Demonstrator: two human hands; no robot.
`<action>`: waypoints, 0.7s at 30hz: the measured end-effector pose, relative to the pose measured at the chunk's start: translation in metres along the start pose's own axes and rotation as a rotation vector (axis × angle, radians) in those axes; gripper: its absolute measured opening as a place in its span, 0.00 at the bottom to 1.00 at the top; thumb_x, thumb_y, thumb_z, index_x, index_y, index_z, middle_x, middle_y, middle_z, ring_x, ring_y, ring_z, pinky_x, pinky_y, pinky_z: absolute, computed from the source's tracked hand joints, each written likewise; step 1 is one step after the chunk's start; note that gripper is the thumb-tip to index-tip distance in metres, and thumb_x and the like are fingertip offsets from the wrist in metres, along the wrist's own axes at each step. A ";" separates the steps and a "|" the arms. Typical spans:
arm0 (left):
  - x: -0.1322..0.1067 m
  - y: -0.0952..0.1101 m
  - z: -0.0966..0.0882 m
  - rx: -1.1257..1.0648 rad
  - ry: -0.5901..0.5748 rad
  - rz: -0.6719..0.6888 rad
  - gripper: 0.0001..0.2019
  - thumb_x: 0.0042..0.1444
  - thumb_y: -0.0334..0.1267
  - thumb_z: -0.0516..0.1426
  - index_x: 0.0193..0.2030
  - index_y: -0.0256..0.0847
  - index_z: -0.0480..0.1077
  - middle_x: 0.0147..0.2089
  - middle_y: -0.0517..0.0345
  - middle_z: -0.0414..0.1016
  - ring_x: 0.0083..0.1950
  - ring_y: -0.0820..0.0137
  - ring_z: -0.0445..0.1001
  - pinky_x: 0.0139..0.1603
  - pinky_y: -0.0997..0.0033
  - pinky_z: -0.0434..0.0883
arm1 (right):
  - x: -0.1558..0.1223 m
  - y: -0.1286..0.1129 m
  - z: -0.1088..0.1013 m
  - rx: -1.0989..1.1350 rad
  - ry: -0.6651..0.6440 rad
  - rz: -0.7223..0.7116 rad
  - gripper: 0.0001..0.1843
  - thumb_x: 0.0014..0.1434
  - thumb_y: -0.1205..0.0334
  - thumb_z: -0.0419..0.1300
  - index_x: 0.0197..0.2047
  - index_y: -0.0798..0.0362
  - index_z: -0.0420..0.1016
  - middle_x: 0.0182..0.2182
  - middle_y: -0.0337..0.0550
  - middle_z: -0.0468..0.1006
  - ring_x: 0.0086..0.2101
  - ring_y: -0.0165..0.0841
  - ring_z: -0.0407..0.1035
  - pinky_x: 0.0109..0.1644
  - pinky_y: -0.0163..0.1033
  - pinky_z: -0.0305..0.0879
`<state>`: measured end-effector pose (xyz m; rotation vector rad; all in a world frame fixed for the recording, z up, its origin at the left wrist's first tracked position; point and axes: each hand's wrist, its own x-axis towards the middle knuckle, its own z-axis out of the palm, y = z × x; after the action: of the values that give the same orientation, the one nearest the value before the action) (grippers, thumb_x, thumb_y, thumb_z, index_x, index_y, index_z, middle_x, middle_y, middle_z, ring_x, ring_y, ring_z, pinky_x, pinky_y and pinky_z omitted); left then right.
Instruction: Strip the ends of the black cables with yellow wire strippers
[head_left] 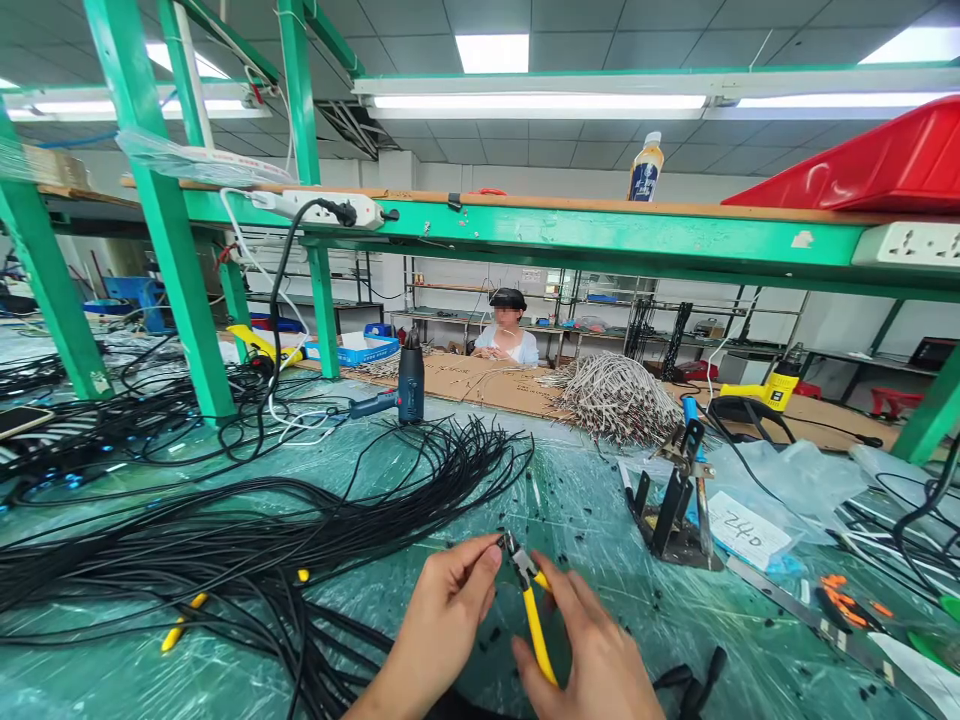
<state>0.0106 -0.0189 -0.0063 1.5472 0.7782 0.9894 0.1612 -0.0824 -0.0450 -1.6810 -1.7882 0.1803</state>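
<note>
My right hand (pixel 592 640) grips wire cutters (pixel 531 610) with yellow handles, their jaws pointing up and away from me. Thumb and forefinger of my left hand (pixel 454 600) are pinched together on a dark end of black cable (pixel 502 541), right beside the cutter jaws; most of that cable is hidden by the hand. To the left, a large bundle of black cables (pixel 315 520) spreads over the green bench (pixel 570 500). Small black offcuts are scattered around both hands.
A heat gun (pixel 410 380) stands behind the cables. At right are a soldering iron stand (pixel 675 510), a paper marked 240 (pixel 750 530) and orange-handled tools (pixel 844 600). A heap of pale cables (pixel 619 398) lies on cardboard; a person (pixel 507 335) sits beyond. A green shelf beam (pixel 570 232) crosses above.
</note>
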 end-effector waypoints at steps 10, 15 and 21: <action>-0.004 -0.002 0.004 -0.037 -0.045 -0.009 0.15 0.59 0.47 0.49 0.27 0.39 0.60 0.19 0.69 0.42 0.21 0.79 0.40 0.19 0.77 0.41 | -0.004 -0.002 0.005 -0.332 0.117 -0.075 0.44 0.45 0.58 0.57 0.63 0.58 0.42 0.46 0.57 0.64 0.46 0.51 0.60 0.45 0.58 0.62; -0.005 0.001 0.003 -0.051 -0.027 -0.043 0.16 0.58 0.46 0.51 0.24 0.39 0.58 0.17 0.71 0.42 0.19 0.80 0.39 0.19 0.76 0.39 | -0.003 0.004 0.003 -0.341 0.042 -0.081 0.43 0.50 0.57 0.54 0.64 0.56 0.37 0.44 0.54 0.65 0.44 0.49 0.62 0.42 0.55 0.66; -0.004 0.005 0.002 -0.091 -0.013 -0.067 0.16 0.57 0.47 0.52 0.23 0.38 0.59 0.17 0.71 0.40 0.18 0.80 0.39 0.19 0.76 0.39 | -0.005 0.000 0.008 -0.330 0.116 -0.099 0.41 0.51 0.60 0.53 0.64 0.56 0.37 0.41 0.51 0.68 0.40 0.44 0.66 0.38 0.47 0.69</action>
<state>0.0108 -0.0244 -0.0028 1.4395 0.7612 0.9521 0.1565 -0.0839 -0.0530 -1.7783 -1.8845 -0.2649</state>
